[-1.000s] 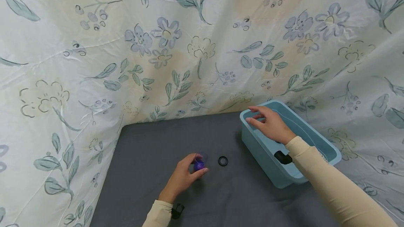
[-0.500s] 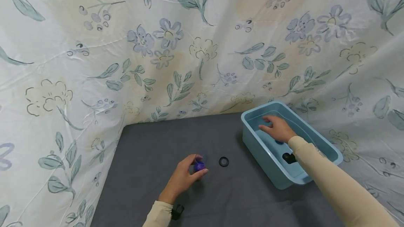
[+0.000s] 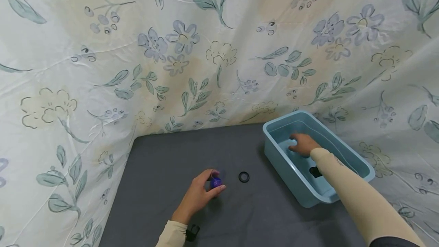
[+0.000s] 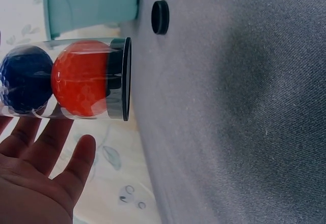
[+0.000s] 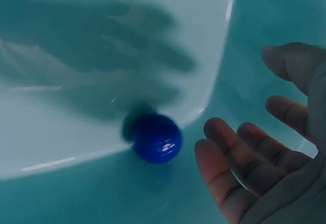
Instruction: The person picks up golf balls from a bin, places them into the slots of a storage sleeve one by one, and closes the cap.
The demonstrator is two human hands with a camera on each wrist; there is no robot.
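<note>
My left hand (image 3: pixel 199 192) grips an upright clear plastic tube (image 4: pixel 118 76) around its upper part, above the dark cloth. Inside the tube, an orange-red ball (image 4: pixel 81 79) sits at the black-rimmed lower end, with a dark blue ball (image 4: pixel 25 79) above it. Seen from the head, a purple-blue ball (image 3: pixel 215 182) shows between thumb and fingers. My right hand (image 3: pixel 304 145) reaches down inside the light blue bin (image 3: pixel 286 174), its fingers loosely bent and holding nothing. A shiny blue ball (image 5: pixel 158 138) lies at the bin's floor corner, a short way from those fingertips.
A black ring-shaped cap (image 4: pixel 161 18) lies on the dark grey cloth (image 3: pixel 164 159) between the tube and the bin. Floral curtain (image 3: pixel 219 98) hangs behind the table and along both sides. The bin's raised walls surround my right hand.
My right hand has lowered from above the bin's rim to deep inside it. My left hand keeps its grip on the tube, nearly still.
</note>
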